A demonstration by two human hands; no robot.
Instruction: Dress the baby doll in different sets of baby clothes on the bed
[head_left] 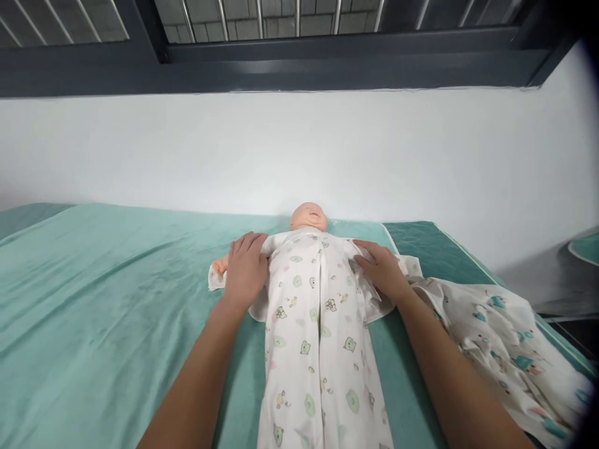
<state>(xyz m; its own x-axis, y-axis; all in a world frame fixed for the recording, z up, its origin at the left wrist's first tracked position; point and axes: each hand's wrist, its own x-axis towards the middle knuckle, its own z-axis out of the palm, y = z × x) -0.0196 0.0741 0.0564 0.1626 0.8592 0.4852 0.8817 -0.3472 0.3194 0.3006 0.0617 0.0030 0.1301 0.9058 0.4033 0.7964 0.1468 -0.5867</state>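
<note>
A baby doll lies on its back, its head toward the wall. It wears a long white gown printed with small green and brown animals, with a seam or opening running down the middle. My left hand rests over the sleeve on the left, fingers stretched out and close together. Just beyond it a small doll hand shows at the white cuff. On the other side, my right hand lies on the sleeve near the doll's shoulder, thumb and fingers apart. The doll's other hand is hidden, and its legs are covered.
Beneath everything is a light green sheet over a darker green padded surface. A crumpled white cloth with teal prints lies at the right. Behind stand a white wall and a dark barred window frame.
</note>
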